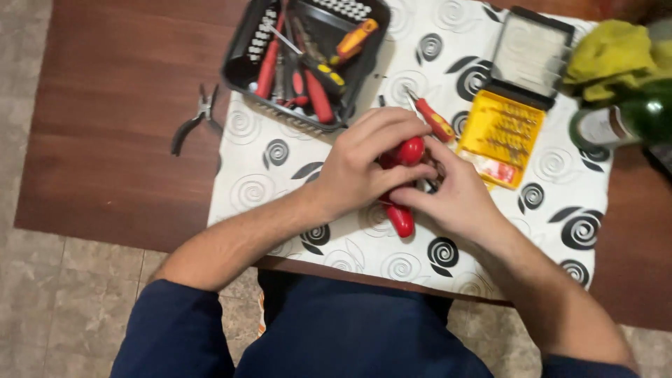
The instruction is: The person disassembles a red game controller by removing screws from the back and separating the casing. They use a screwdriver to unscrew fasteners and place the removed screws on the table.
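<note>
My left hand (pixel 364 164) and my right hand (pixel 455 192) meet over the white swirl-patterned cloth (pixel 280 175), both closed on a tool with red handles (pixel 404 183). One red handle end pokes up between my fingers and the other sticks out below my palms. The tool's working end is hidden under my right hand. A small red-and-yellow screwdriver (pixel 432 119) lies just beyond my fingertips.
A black tray (pixel 241 66) of red and orange handled tools stands at the back. An open yellow bit case (pixel 500 133) lies to the right, with a green bottle (pixel 626 122) and a yellow rag (pixel 612 56) beyond. Black pliers (pixel 196 119) rest on the bare wood.
</note>
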